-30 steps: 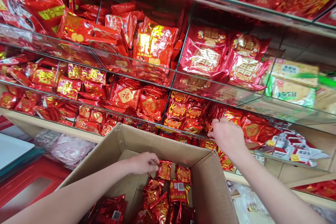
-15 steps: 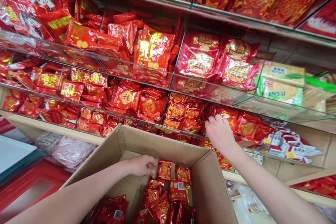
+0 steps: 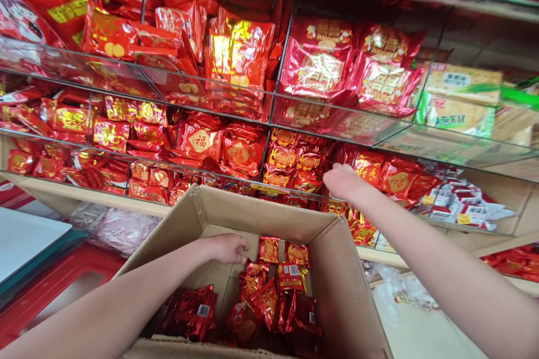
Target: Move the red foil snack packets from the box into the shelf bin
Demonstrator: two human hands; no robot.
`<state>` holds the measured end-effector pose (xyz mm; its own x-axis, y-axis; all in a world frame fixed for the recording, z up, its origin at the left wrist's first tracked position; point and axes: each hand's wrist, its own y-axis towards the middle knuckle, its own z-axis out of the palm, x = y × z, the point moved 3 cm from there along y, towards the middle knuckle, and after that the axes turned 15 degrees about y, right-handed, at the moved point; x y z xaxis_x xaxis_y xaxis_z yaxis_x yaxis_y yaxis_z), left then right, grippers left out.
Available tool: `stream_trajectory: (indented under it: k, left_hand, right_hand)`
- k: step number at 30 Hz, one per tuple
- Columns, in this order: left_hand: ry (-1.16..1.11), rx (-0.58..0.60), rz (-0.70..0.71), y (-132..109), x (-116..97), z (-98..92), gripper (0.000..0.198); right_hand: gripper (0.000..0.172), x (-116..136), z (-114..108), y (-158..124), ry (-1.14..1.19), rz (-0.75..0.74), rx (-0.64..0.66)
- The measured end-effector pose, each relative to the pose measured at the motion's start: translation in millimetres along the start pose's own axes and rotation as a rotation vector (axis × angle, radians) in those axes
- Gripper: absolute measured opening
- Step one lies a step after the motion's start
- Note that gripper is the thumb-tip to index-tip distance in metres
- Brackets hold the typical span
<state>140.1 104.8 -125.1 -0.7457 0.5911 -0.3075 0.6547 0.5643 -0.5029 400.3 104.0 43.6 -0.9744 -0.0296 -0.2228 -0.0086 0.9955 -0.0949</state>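
Below the shelves stands an open cardboard box (image 3: 261,205) with several red foil packets (image 3: 266,297) lying in it. My left hand (image 3: 231,248) hangs inside the box, just left of the upper packets, fingers loosely curled and apart with nothing between them. My right hand (image 3: 342,180) is at the lower shelf compartment, beside small red and gold packets (image 3: 309,162). Its fingers are bent down behind the clear shelf front, so whether they hold anything is hidden.
Glass shelves (image 3: 236,112) full of red packets run across the view, with pale green-edged biscuit packs (image 3: 461,101) at the right. A red container (image 3: 63,291) and a white lid (image 3: 29,241) are at the left.
My right hand has shifted slightly left and its fingers have gone deeper into the shelf compartment. My left hand stays in the box. The view has moved a little closer to the shelves.
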Motion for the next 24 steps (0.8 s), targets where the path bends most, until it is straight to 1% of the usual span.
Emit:
stream_trajectory:
  k: [1, 3, 5, 6, 7, 8, 10, 11, 12, 13, 14, 16, 18, 19, 22, 24]
  left_hand:
    - [-0.002, 0.002, -0.001, 0, 1, 0.7, 0.04]
    - [-0.005, 0.012, -0.004, 1, 4, 3.5, 0.04]
    - [-0.013, 0.031, -0.01, 3, 7, 7.6, 0.039]
    - [-0.016, 0.039, -0.011, 4, 8, 9.7, 0.038]
    - [-0.016, 0.047, -0.01, 4, 8, 11.4, 0.038]
    - [-0.014, 0.054, -0.009, 5, 8, 12.6, 0.039]
    - [-0.003, 0.072, -0.006, 5, 5, 13.3, 0.04]
    - [0.004, 0.081, -0.004, 5, 4, 12.8, 0.041]
    - [0.011, 0.089, -0.003, 4, 2, 11.7, 0.042]
    - [0.018, 0.097, -0.004, 4, 0, 10.3, 0.043]
    - [0.026, 0.104, -0.006, 3, -1, 8.8, 0.045]
    - [0.05, 0.122, -0.009, 2, -2, 5.9, 0.047]
    - [0.085, 0.14, -0.008, 1, -2, 4.0, 0.05]
    - [0.101, 0.144, -0.01, 1, -2, 3.3, 0.05]
    - [0.124, 0.141, -0.016, 2, -1, 1.8, 0.051]
    - [0.133, 0.136, 0.002, 3, -3, 1.3, 0.05]
  right_hand:
    - [0.019, 0, -4, -4, 0.007, 0.016, 0.004]
    - [0.02, 6, -13, -17, 0.032, 0.018, -0.031]
    - [0.021, 20, -14, -32, 0.107, -0.044, -0.061]
    - [0.022, 30, -10, -40, 0.177, -0.102, -0.042]
    - [0.022, 42, -2, -46, 0.268, -0.175, 0.014]
    - [0.021, 55, 9, -50, 0.369, -0.252, 0.1]
    - [0.02, 80, 38, -50, 0.526, -0.384, 0.306]
    - [0.021, 89, 55, -47, 0.539, -0.385, 0.406]
    - [0.024, 95, 71, -41, 0.517, -0.35, 0.487]
    - [0.026, 100, 87, -33, 0.485, -0.306, 0.542]
    - [0.027, 104, 101, -26, 0.467, -0.276, 0.567]
    - [0.034, 112, 123, -13, 0.465, -0.247, 0.555]
    - [0.046, 123, 141, -8, 0.499, -0.245, 0.511]
    - [0.054, 129, 150, -8, 0.516, -0.241, 0.486]
    - [0.068, 146, 173, -15, 0.527, -0.191, 0.414]
    - [0.073, 153, 185, -19, 0.523, -0.149, 0.366]
